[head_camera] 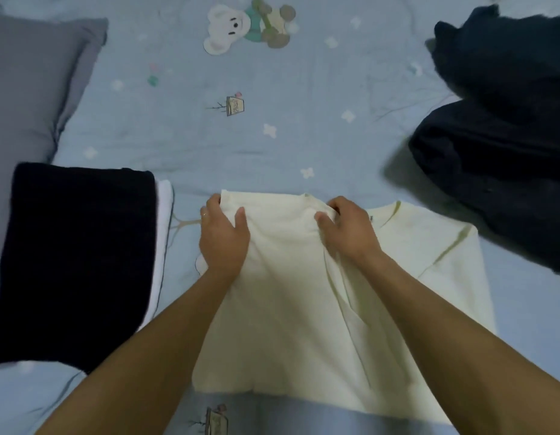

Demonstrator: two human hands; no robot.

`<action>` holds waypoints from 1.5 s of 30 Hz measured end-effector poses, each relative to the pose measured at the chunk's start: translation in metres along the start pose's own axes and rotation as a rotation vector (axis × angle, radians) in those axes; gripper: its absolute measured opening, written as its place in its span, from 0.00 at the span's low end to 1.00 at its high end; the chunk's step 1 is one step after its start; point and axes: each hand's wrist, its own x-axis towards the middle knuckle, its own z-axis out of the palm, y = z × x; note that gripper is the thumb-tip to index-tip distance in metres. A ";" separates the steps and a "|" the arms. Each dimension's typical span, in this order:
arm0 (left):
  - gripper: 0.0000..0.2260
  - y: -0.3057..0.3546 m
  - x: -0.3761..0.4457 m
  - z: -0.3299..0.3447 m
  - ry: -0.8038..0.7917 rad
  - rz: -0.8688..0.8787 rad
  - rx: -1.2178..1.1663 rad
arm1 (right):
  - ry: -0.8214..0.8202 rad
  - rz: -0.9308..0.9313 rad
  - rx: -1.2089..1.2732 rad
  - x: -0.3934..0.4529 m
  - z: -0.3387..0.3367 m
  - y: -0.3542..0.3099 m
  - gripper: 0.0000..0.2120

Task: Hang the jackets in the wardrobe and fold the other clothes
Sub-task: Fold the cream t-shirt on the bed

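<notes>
A grey pillow [30, 89] lies at the far left of the blue bedsheet [272, 146], with a folded black garment [74, 265] on a white one [164, 233] just in front. In the middle, the left hand [223, 237] pinches the cream shirt [288, 309] at its top left corner, thumb on top. The right hand [347, 227] grips the shirt's folded top edge. Dark clothes [498, 146] are heaped at right.

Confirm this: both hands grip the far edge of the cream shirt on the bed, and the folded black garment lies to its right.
Wrong side. In the head view the folded black garment lies left of the cream shirt. Both the left hand and right hand do grip its far edge, on the bed.
</notes>
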 end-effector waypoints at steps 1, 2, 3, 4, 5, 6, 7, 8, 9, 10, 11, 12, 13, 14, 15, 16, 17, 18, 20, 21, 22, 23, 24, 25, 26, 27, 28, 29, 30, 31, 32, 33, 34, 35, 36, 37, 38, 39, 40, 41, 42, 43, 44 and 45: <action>0.27 0.006 -0.006 -0.003 -0.046 0.037 0.058 | -0.015 0.000 0.012 -0.008 -0.006 0.001 0.11; 0.30 0.016 -0.016 -0.010 -0.091 0.091 0.147 | -0.017 -0.011 -0.005 -0.021 -0.017 -0.001 0.13; 0.31 0.020 -0.025 -0.011 -0.146 0.154 0.238 | -0.024 -0.017 -0.032 -0.033 -0.024 0.002 0.15; 0.30 0.024 -0.034 -0.011 -0.203 0.225 0.314 | -0.015 -0.025 -0.048 -0.046 -0.030 0.006 0.16; 0.29 0.032 -0.046 -0.014 -0.263 0.319 0.367 | -0.005 -0.035 -0.058 -0.064 -0.043 0.011 0.16; 0.28 0.035 -0.055 -0.014 -0.335 0.398 0.397 | 0.000 -0.044 -0.065 -0.078 -0.048 0.017 0.15; 0.27 0.044 -0.070 -0.012 -0.397 0.485 0.407 | -0.009 -0.051 -0.078 -0.097 -0.062 0.025 0.13; 0.26 0.047 -0.077 -0.010 -0.447 0.557 0.422 | -0.038 -0.067 -0.089 -0.109 -0.067 0.032 0.10; 0.25 0.052 -0.087 -0.006 -0.488 0.619 0.436 | -0.086 -0.060 -0.104 -0.121 -0.073 0.039 0.09; 0.24 0.056 -0.094 -0.003 -0.521 0.676 0.439 | -0.143 -0.043 -0.125 -0.131 -0.078 0.045 0.11; 0.24 0.060 -0.101 0.002 -0.549 0.722 0.431 | -0.211 -0.004 -0.160 -0.140 -0.083 0.051 0.14; 0.25 0.068 -0.113 0.009 -0.578 0.762 0.431 | -0.273 0.035 -0.204 -0.153 -0.090 0.064 0.18; 0.26 0.070 -0.117 0.013 -0.602 0.786 0.442 | -0.331 0.053 -0.246 -0.160 -0.091 0.069 0.21; 0.28 0.075 -0.120 0.017 -0.626 0.806 0.470 | -0.370 0.067 -0.268 -0.166 -0.091 0.078 0.24; 0.30 0.075 -0.115 0.017 -0.634 0.819 0.493 | -0.399 0.073 -0.283 -0.168 -0.087 0.077 0.26; 0.30 0.082 -0.117 0.022 -0.657 0.830 0.527 | -0.418 0.082 -0.285 -0.174 -0.088 0.084 0.25; 0.28 0.085 -0.114 0.024 -0.683 0.809 0.534 | -0.438 0.075 -0.279 -0.175 -0.088 0.085 0.21; 0.25 0.089 -0.111 0.024 -0.707 0.777 0.531 | -0.456 0.072 -0.261 -0.176 -0.087 0.086 0.15; 0.20 0.098 -0.108 0.026 -0.697 0.792 0.544 | -0.419 0.095 -0.164 -0.177 -0.091 0.090 0.10; 0.18 0.100 -0.105 0.026 -0.668 0.829 0.570 | -0.362 0.133 -0.089 -0.177 -0.095 0.090 0.10; 0.16 0.106 -0.104 0.027 -0.649 0.870 0.588 | -0.305 0.183 0.003 -0.178 -0.102 0.093 0.10; 0.15 0.110 -0.103 0.026 -0.641 0.870 0.583 | -0.280 0.210 0.063 -0.178 -0.105 0.094 0.09; 0.15 0.113 -0.103 0.026 -0.647 0.851 0.578 | -0.294 0.216 0.088 -0.181 -0.107 0.094 0.09; 0.15 0.116 -0.104 0.025 -0.658 0.831 0.573 | -0.328 0.208 0.074 -0.183 -0.105 0.093 0.11; 0.15 0.117 -0.106 0.026 -0.668 0.810 0.573 | -0.362 0.207 0.045 -0.188 -0.100 0.092 0.15; 0.14 0.118 -0.109 0.026 -0.668 0.798 0.576 | -0.386 0.210 0.006 -0.192 -0.094 0.090 0.19; 0.14 0.116 -0.111 0.025 -0.664 0.776 0.571 | -0.404 0.219 -0.033 -0.195 -0.086 0.086 0.23; 0.14 0.114 -0.113 0.025 -0.658 0.758 0.559 | -0.413 0.228 -0.051 -0.196 -0.078 0.084 0.25; 0.14 0.113 -0.115 0.025 -0.656 0.746 0.538 | -0.416 0.234 -0.053 -0.196 -0.073 0.083 0.24; 0.14 0.109 -0.116 0.025 -0.659 0.738 0.533 | -0.411 0.233 -0.041 -0.196 -0.066 0.084 0.20; 0.14 0.109 -0.116 0.024 -0.651 0.728 0.510 | -0.405 0.223 -0.053 -0.194 -0.067 0.083 0.14; 0.15 0.107 -0.116 0.022 -0.646 0.726 0.505 | -0.406 0.218 -0.055 -0.193 -0.068 0.084 0.09; 0.16 0.108 -0.114 0.021 -0.649 0.726 0.501 | -0.403 0.228 -0.045 -0.191 -0.071 0.087 0.06; 0.16 0.104 -0.115 0.021 -0.655 0.718 0.495 | -0.404 0.244 -0.023 -0.193 -0.075 0.090 0.05; 0.16 0.106 -0.112 0.021 -0.657 0.721 0.483 | -0.396 0.259 -0.001 -0.192 -0.081 0.093 0.05; 0.15 0.105 -0.113 0.021 -0.658 0.718 0.475 | -0.391 0.270 0.011 -0.193 -0.083 0.094 0.07; 0.15 0.105 -0.112 0.021 -0.654 0.709 0.473 | -0.387 0.273 0.002 -0.193 -0.084 0.093 0.11; 0.15 0.104 -0.113 0.022 -0.650 0.697 0.475 | -0.391 0.272 -0.020 -0.195 -0.084 0.091 0.17; 0.15 0.103 -0.113 0.023 -0.653 0.690 0.486 | -0.395 0.271 -0.038 -0.196 -0.079 0.089 0.23; 0.14 0.102 -0.116 0.024 -0.652 0.682 0.490 | -0.395 0.270 -0.056 -0.199 -0.072 0.086 0.27; 0.13 0.102 -0.117 0.024 -0.646 0.681 0.487 | -0.393 0.258 -0.078 -0.199 -0.066 0.083 0.28; 0.13 0.102 -0.118 0.024 -0.640 0.681 0.484 | -0.383 0.241 -0.106 -0.199 -0.060 0.080 0.26; 0.13 0.100 -0.119 0.023 -0.639 0.682 0.483 | -0.370 0.234 -0.129 -0.199 -0.054 0.078 0.22; 0.13 0.102 -0.118 0.023 -0.641 0.683 0.480 | -0.352 0.236 -0.146 -0.197 -0.054 0.078 0.18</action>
